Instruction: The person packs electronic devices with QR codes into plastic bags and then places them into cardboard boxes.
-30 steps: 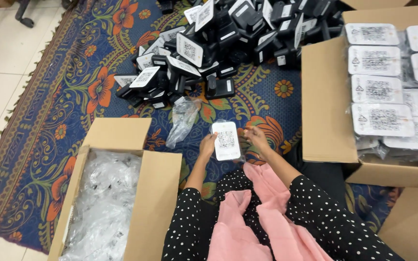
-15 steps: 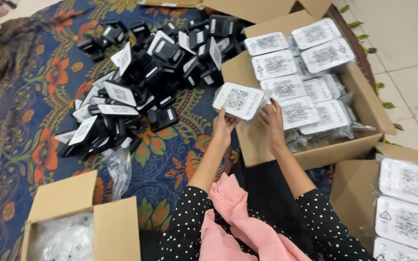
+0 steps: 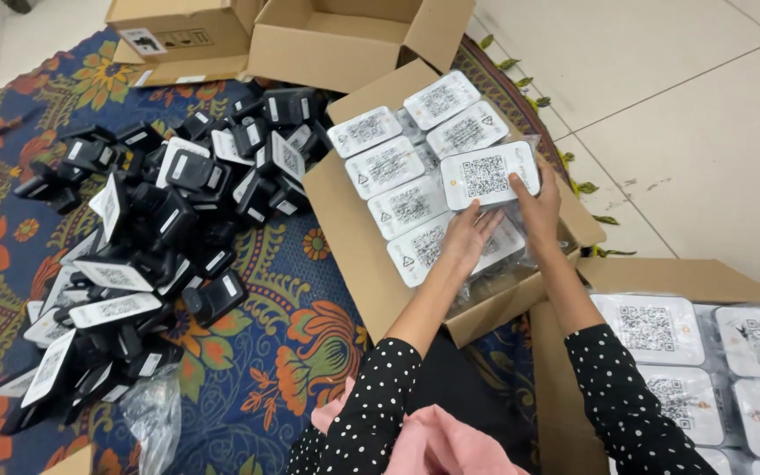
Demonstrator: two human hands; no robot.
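Over an open cardboard box [image 3: 345,233] on a patterned rug [image 3: 274,352], a seated person is lowering a white, plastic-wrapped packet [image 3: 489,174] onto rows of identical packets [image 3: 408,204].

The right hand [image 3: 538,211], at about 4 o'clock from the packet, is gripping its lower right corner, fingers curled around the edge, while the left hand [image 3: 468,237], at 6 o'clock from it, is lying open and flat, fingers spread, pressing on the wrapped packets beneath rather than grasping anything. The packet is hovering at the box's far right side, tilted slightly. A heap of black devices [image 3: 160,229] with white labels is sprawling at 9 o'clock from the box; a second box of white packets [image 3: 705,352] is sitting at 5 o'clock; two more cartons [image 3: 327,40] are standing at 12 o'clock.
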